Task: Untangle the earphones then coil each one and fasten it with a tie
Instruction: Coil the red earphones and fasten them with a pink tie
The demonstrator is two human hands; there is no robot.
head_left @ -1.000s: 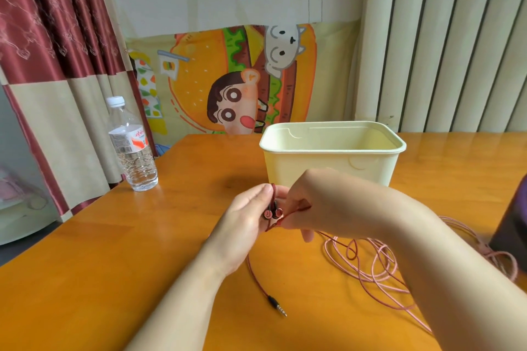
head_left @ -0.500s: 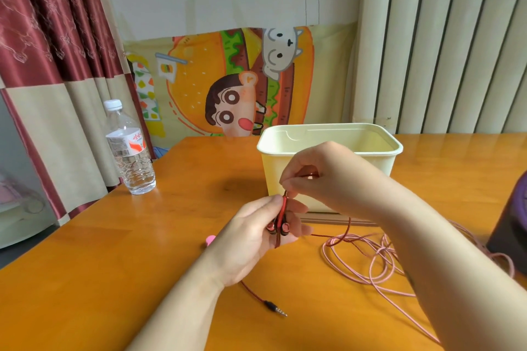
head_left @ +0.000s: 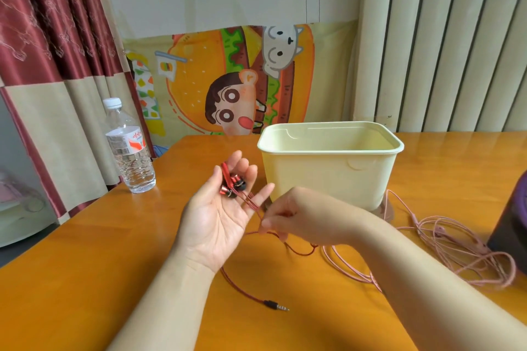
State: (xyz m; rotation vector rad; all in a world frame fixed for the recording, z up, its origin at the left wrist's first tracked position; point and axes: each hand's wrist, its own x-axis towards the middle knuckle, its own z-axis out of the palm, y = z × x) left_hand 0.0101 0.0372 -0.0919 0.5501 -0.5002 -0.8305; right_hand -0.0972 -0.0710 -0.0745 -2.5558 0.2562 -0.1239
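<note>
Left hand: the left hand (head_left: 216, 219) is held palm up above the orange wooden desk (head_left: 85, 279), at the centre of the view.
Left-hand grip: wide; the fingers are straight and spread and close on nothing.
Earbuds: the two red metallic earbuds (head_left: 232, 189) lie side by side on the left-hand fingers, at 12 o'clock from the palm.
Right hand: the right hand (head_left: 293, 216) sits at 3 o'clock from the left hand, just beside it, with its back to the camera.
Right-hand grip: narrow; the fingertips pinch the red braided cable (head_left: 242, 287) just below the earbuds.
Cable run: two strands pass from the earbuds to the right-hand pinch. A loop hangs beneath that hand. One strand runs on the desk under the left wrist towards 5 o'clock.
Plug: the black-and-gold jack plug (head_left: 276, 306) lies flat on the desk at 6 o'clock from the hands, untouched.
Second earphone set: the pink earphone cable (head_left: 420, 222) lies in a loose tangle on the desk at 3 o'clock, behind the right forearm, partly hidden.
Tub: the cream rectangular plastic tub (head_left: 328, 177) stands upright at 1 o'clock, just behind the hands.
Bottle: the clear plastic water bottle (head_left: 129, 151) stands capped at 10 o'clock, near the desk edge.
Edge item: a dark purple object (head_left: 510, 225) is cut off at 3 o'clock; what it is cannot be told.
</note>
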